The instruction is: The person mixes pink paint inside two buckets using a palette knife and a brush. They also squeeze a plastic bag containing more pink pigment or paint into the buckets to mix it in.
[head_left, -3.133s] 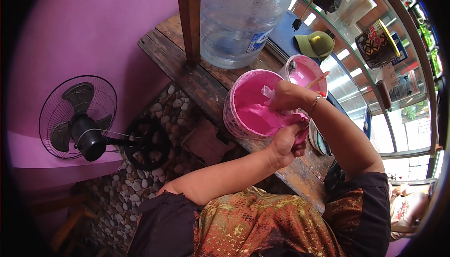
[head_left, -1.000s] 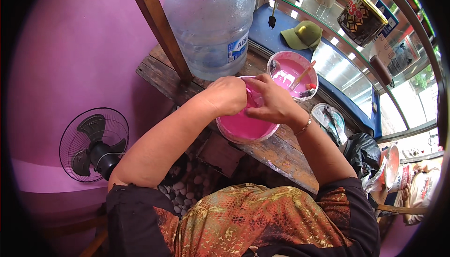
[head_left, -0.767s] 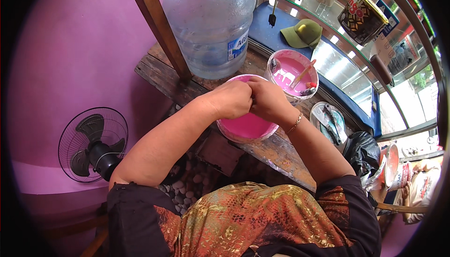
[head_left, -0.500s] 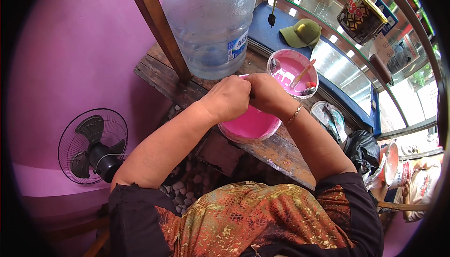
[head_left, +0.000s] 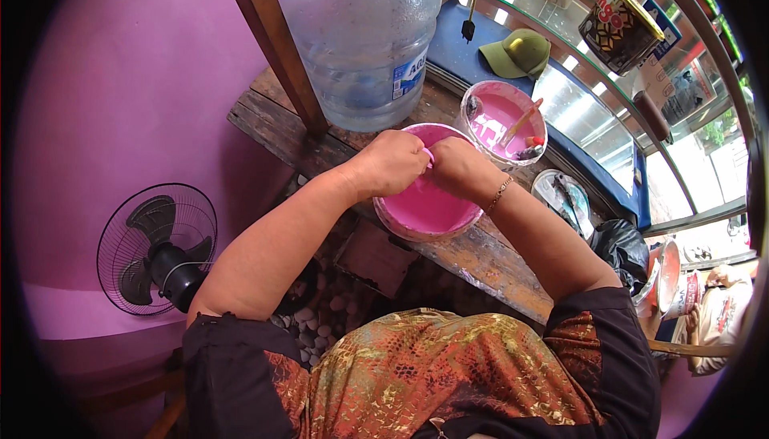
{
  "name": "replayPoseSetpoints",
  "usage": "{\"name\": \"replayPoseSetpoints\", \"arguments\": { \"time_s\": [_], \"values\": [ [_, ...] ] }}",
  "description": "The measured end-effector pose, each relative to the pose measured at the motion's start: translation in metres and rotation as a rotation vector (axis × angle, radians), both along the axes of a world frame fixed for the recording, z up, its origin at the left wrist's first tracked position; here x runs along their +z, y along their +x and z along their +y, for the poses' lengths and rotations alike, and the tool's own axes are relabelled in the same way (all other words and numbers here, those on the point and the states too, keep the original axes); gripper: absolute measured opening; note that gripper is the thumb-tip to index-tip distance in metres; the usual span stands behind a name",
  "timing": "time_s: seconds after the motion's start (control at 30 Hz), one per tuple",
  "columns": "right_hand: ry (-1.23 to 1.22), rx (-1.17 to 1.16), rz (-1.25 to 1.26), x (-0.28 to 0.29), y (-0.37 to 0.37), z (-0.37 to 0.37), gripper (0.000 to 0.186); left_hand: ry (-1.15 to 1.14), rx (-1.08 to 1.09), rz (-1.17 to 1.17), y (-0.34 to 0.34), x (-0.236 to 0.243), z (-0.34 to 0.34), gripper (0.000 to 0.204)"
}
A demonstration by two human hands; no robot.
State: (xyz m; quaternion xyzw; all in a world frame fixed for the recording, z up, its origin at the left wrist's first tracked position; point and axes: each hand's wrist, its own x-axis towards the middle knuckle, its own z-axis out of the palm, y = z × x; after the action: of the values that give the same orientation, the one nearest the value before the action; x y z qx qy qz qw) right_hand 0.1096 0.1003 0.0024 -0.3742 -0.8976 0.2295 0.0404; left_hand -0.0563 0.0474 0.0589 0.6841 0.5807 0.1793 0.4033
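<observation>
Op: Both fists closed. Left hand (head_left: 390, 163) and right hand (head_left: 458, 168) meet knuckle to knuckle over the pink tub (head_left: 427, 208), pinching something small and pink between them; I cannot tell what it is.

Obs: Where does the tub sit?

Op: On the wooden bench (head_left: 481, 251), at its near edge, just in front of the water jug (head_left: 360, 34). I judge the hands stay above the pink liquid so any drips fall back in.

Obs: Anything beside it?

Op: Smaller pink bucket (head_left: 503, 122) with a stick (head_left: 521, 122) leaning in it, toward the bench's far edge. Floor fan (head_left: 156, 248) stands below left.
</observation>
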Motion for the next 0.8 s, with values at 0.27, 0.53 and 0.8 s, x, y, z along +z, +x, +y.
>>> {"name": "replayPoseSetpoints", "arguments": {
  "time_s": [0.27,0.53,0.8],
  "values": [
    [0.061,0.029,-0.137,-0.006,-0.003,0.000,0.021,-0.075,0.031,-0.058,-0.013,-0.008,-0.005,0.026],
    [0.137,0.068,-0.249,0.004,-0.012,-0.003,0.021,-0.071,0.039,-0.024,-0.019,-0.005,-0.015,0.029],
    [0.199,0.092,-0.353,0.006,-0.017,-0.004,0.016,-0.038,0.030,-0.027,-0.026,-0.013,-0.020,0.030]
  ]
}}
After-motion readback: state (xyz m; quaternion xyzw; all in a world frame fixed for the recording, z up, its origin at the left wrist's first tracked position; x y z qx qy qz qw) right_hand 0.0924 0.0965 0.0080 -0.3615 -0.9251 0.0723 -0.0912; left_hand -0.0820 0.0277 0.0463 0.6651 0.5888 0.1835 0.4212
